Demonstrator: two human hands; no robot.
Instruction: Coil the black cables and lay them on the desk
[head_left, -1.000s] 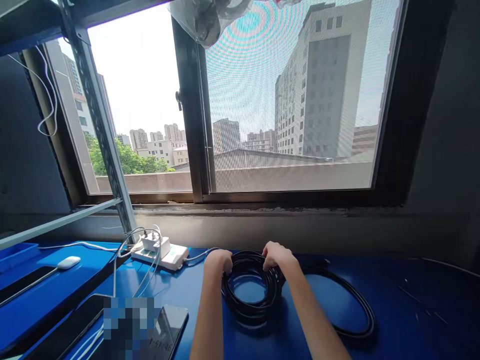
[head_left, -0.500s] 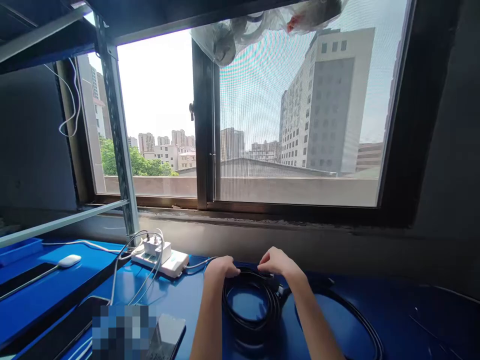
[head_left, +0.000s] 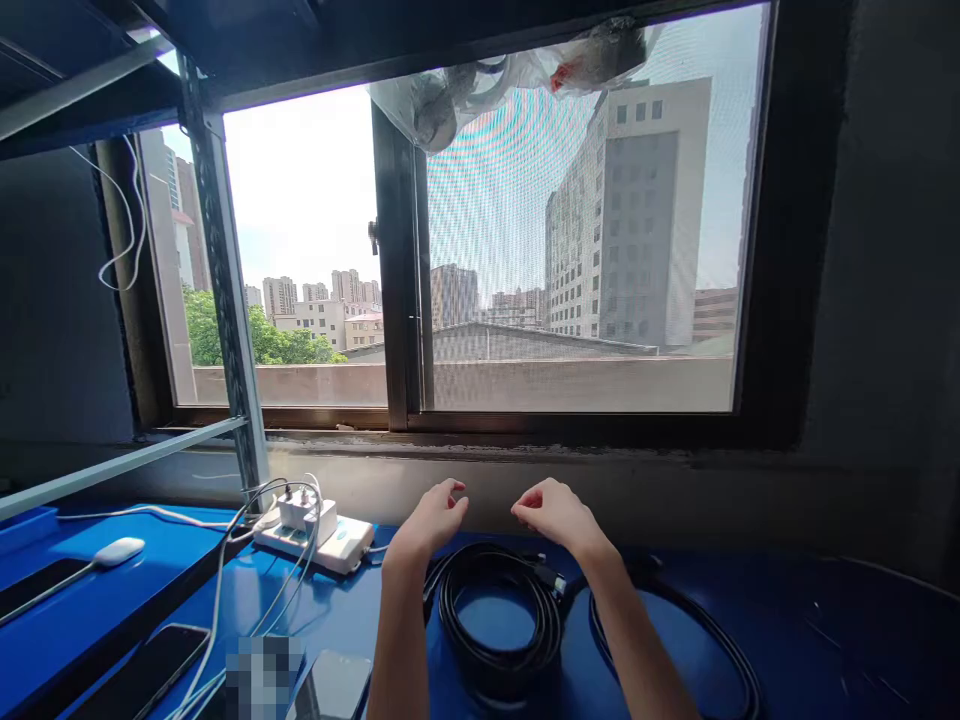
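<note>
A black cable [head_left: 501,660] lies wound in a round coil on the blue tabletop, its plug end [head_left: 553,580] at the coil's right edge. Just above the coil's far left side is my left hand [head_left: 433,518], thumb and fingers apart, touching nothing. My right hand [head_left: 559,512] hovers above the coil's far right side. Its fingers are curled to the thumb; whether anything thin is between them is hidden. A second black cable [head_left: 712,625] lies in a loose loop under and beyond my right forearm.
A white power strip [head_left: 349,545] with plugged-in chargers stands left, white cords trailing forward. Phones, one of them dark [head_left: 142,672], lie at the front left. A metal shelf post [head_left: 225,270] rises before the window. A blue tray [head_left: 28,528] sits far left.
Both hands have lifted off the coiled cable. My left hand has opened and moved slightly left. The view has shifted a little to the right.
</note>
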